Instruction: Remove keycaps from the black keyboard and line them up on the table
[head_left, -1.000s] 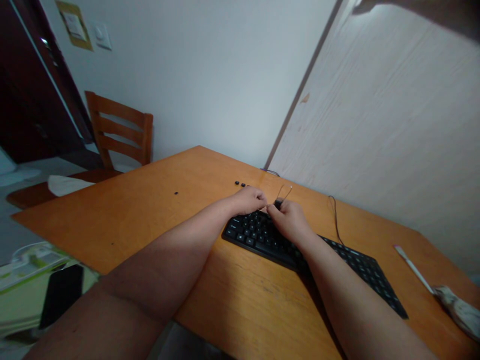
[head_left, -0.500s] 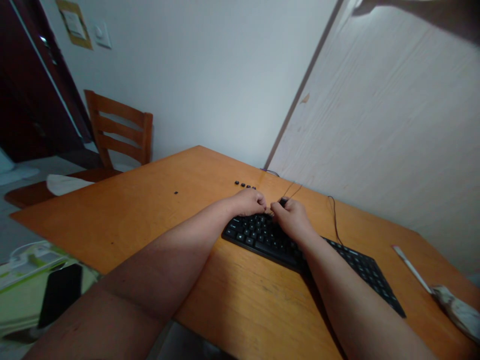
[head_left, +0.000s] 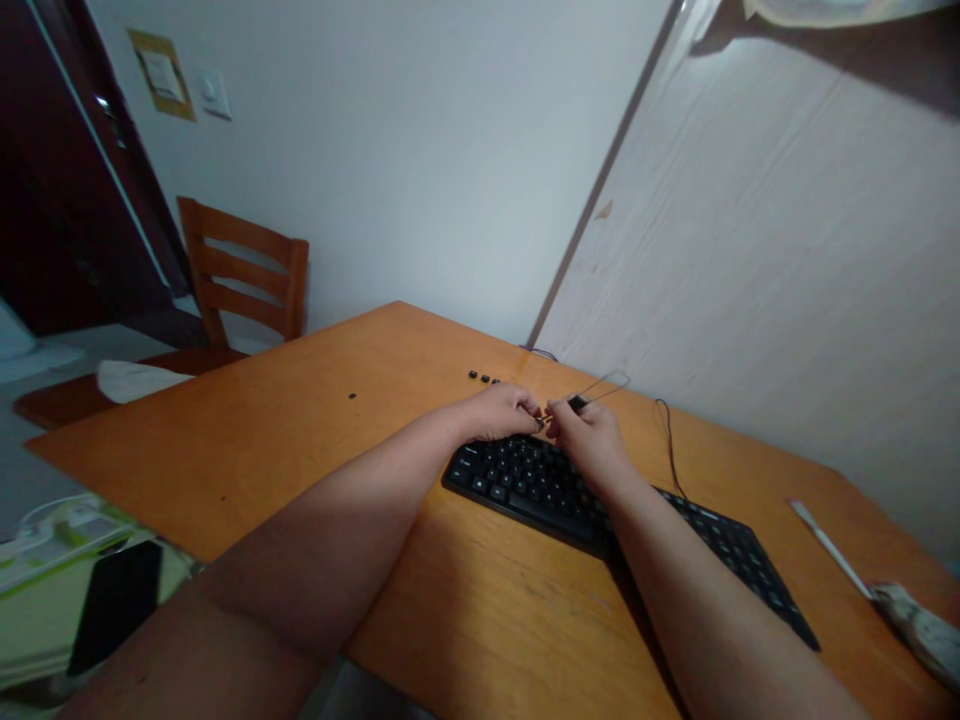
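tilted lower since the earlier frame, the wire tool [head_left: 577, 403] is pinched in the right hand [head_left: 592, 437], tip toward the left hand [head_left: 502, 412], probably for its reach; that one curls narrowly, its grip i cannot tell. beneath both lies the keyboard [head_left: 517, 478].

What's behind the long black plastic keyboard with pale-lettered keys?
On the orange-brown wooden table beyond the keyboard lie a row of small black pieces and a thin dark cable. The bare left hand overlaps the row's right end, so anything behind it is hidden.
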